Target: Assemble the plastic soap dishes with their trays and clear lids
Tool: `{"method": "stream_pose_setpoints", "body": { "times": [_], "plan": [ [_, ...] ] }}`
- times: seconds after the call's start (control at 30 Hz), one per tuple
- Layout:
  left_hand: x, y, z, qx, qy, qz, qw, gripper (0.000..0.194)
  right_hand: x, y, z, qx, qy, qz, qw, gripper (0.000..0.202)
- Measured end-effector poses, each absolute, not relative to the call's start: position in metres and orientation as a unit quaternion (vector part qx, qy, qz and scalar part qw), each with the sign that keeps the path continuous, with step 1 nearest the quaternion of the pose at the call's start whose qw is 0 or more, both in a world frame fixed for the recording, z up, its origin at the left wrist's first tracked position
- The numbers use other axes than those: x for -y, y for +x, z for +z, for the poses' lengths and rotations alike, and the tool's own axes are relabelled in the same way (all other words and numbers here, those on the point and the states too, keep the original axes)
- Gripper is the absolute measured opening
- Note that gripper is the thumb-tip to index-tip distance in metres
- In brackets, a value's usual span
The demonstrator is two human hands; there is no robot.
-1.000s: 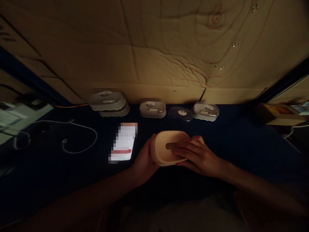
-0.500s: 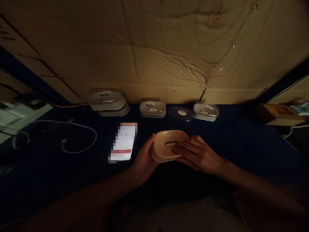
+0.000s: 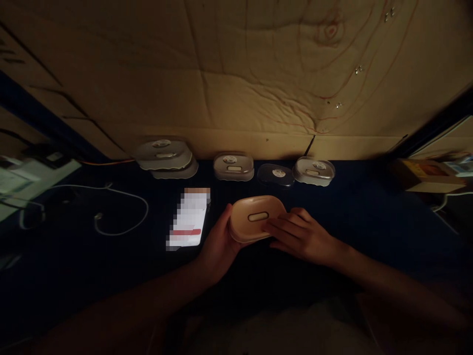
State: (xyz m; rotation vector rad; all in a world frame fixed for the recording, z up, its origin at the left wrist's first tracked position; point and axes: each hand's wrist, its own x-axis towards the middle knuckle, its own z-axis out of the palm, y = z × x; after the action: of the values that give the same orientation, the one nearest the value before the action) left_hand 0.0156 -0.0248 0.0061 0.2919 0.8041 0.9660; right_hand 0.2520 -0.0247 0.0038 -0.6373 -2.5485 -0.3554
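A peach-coloured oval soap dish (image 3: pixel 246 223) with a pale slotted piece in its middle is held above the dark blue table, tilted toward me. My left hand (image 3: pixel 219 251) grips its left side, thumb along the rim and the other fingers mostly hidden beneath. My right hand (image 3: pixel 305 234) has its fingers bent over the right rim, fingertips reaching onto the inner surface. Left of the dish lies a phone (image 3: pixel 190 217) with its screen lit and partly pixelated. Behind the dish rests a loose clear lid (image 3: pixel 269 178) with a round sticker.
Lidded soap dishes stand along the back: a stack (image 3: pixel 166 160) at left, one (image 3: pixel 233 170) in the middle, another (image 3: pixel 314 173) further right. A white cable (image 3: pixel 146 207) curls at left. A cardboard box (image 3: pixel 428 177) sits at right; a cardboard panel (image 3: pixel 229 108) rises behind.
The dish has shifted slightly left and up, and its inside now faces me more. My right fingers have slid back from its middle toward the right rim, uncovering the slotted piece.
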Motion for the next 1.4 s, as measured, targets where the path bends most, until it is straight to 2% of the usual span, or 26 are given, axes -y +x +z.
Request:
{"method": "stream_pose_setpoints", "body": {
  "times": [0.23,0.43,0.6,0.77,1.03,1.17,1.27,1.4],
  "plan": [
    [0.022,0.013,0.005,-0.392,0.138,0.469,0.779,0.035,-0.007,0.275,-0.005,0.891,-0.353,0.031,0.283,0.050],
    [0.026,0.013,0.005,-0.385,0.151,0.475,0.777,0.028,-0.045,0.295,-0.032,0.851,-0.474,0.015,0.225,0.066],
    [0.026,0.014,0.006,-0.374,0.155,0.472,0.783,0.027,-0.043,0.293,-0.032,0.841,-0.494,-0.004,0.221,0.056],
    [0.025,0.015,0.010,-0.405,0.135,0.468,0.774,0.029,-0.044,0.294,-0.034,0.832,-0.495,0.026,0.249,0.057],
    [0.024,0.013,0.004,-0.394,0.153,0.457,0.783,0.028,-0.042,0.289,-0.028,0.800,-0.473,0.106,0.353,0.045],
    [0.023,0.012,0.001,-0.388,0.146,0.461,0.784,0.031,-0.021,0.280,-0.013,0.804,-0.405,0.176,0.398,0.045],
    [0.022,0.013,0.004,-0.391,0.145,0.458,0.785,0.033,-0.006,0.275,-0.005,0.842,-0.330,0.203,0.376,0.056],
    [0.022,0.014,0.009,-0.396,0.145,0.450,0.787,0.043,0.002,0.271,-0.002,0.888,-0.275,0.177,0.324,0.066]
  ]
}}
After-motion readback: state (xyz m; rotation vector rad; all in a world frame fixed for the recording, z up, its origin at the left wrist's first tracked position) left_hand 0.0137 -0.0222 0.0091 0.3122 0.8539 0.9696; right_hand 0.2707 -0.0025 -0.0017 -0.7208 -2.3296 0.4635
